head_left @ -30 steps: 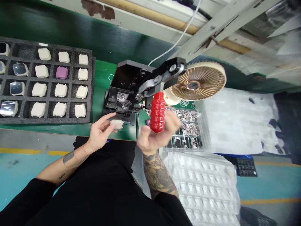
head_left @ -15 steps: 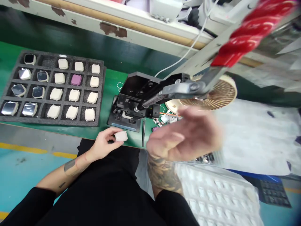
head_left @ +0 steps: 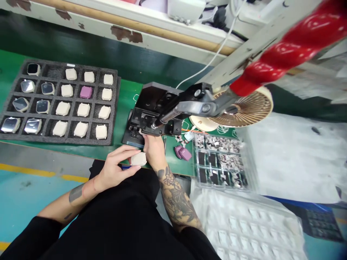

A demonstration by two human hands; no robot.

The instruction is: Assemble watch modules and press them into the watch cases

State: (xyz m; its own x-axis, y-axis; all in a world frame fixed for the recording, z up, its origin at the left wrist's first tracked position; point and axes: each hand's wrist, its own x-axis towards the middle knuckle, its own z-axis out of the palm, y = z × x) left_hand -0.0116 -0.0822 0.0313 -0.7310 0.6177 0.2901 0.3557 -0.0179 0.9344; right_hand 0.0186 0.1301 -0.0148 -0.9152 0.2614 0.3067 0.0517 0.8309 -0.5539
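Observation:
My left hand point(head_left: 115, 169) pinches a small cream watch case point(head_left: 139, 159) at the front edge of the green bench point(head_left: 121, 104). My right hand point(head_left: 153, 150) reaches to the base of the black lever press point(head_left: 155, 110), fingers at its front plate; whether they grip anything is hidden. The press lever stands raised, its red handle point(head_left: 287, 50) high at the upper right. Two purple cases point(head_left: 183, 153) lie just right of my right hand.
A black foam tray point(head_left: 112, 108) at the left holds several cream cases, one purple case and several with glass fronts. A tan fan point(head_left: 244, 108), a clear box of small parts point(head_left: 219, 159) and white blister trays point(head_left: 244, 224) sit to the right.
My right hand let go of the red handle, which swung up, and then dropped down to the press base. My left hand stayed put with the cream case.

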